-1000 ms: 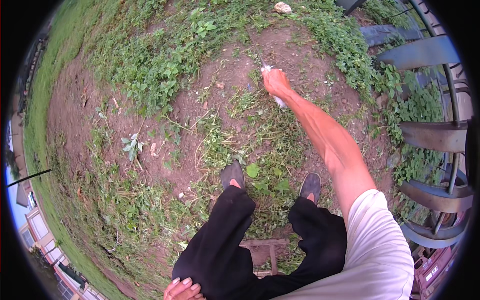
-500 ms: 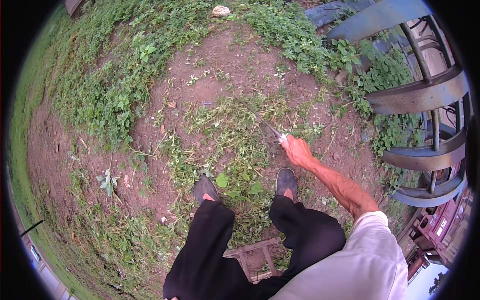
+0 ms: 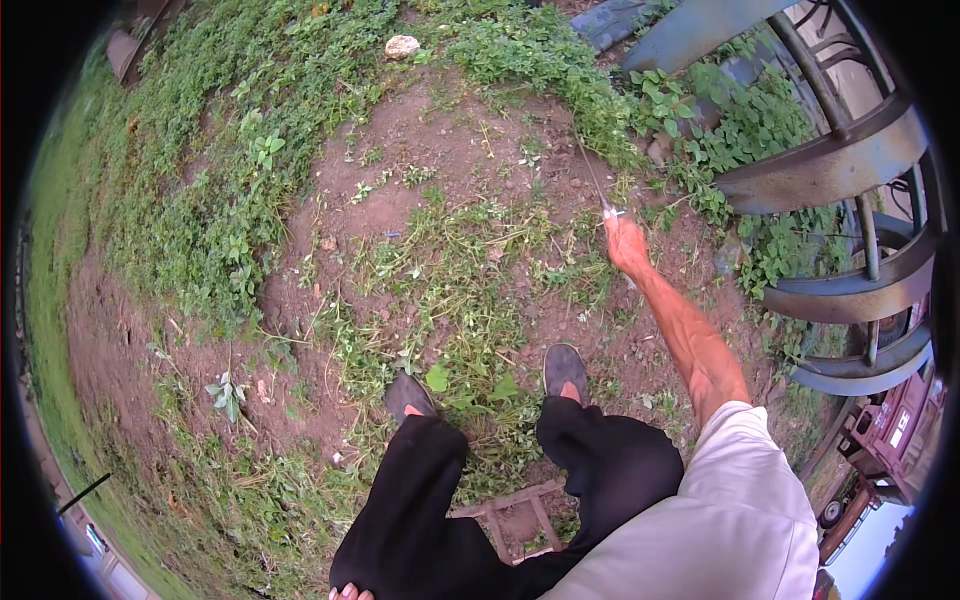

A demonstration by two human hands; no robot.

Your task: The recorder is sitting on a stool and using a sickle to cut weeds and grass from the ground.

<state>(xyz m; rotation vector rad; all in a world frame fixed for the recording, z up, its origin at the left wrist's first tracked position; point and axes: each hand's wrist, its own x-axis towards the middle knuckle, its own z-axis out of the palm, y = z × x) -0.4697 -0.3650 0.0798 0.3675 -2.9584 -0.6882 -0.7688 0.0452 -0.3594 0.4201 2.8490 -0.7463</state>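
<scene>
My right hand [image 3: 627, 247] is closed around the handle end of a long thin blade [image 3: 594, 180], stretched out ahead and to the right. The blade points away from me, its tip over bare soil beside the far green weeds [image 3: 590, 105]. Most of the handle is hidden in my fist. At the bottom edge, the fingers of my left hand [image 3: 350, 593] lie on my black trousers [image 3: 400, 510]; the rest of that hand is out of view. Cut or pulled weeds [image 3: 440, 270] lie scattered on the soil between my feet and the blade.
Rusty blue curved metal bars [image 3: 830, 170] stand close on the right, with leafy vines around them. Below my legs is a low wooden frame [image 3: 515, 505]. A pale stone [image 3: 402, 47] lies at the far side. A reddish vehicle [image 3: 895, 440] is at the right rim.
My right hand has swung the blade forward and to the right, from over the scattered weeds towards the far weeds. More of my left fingers now show on the trousers.
</scene>
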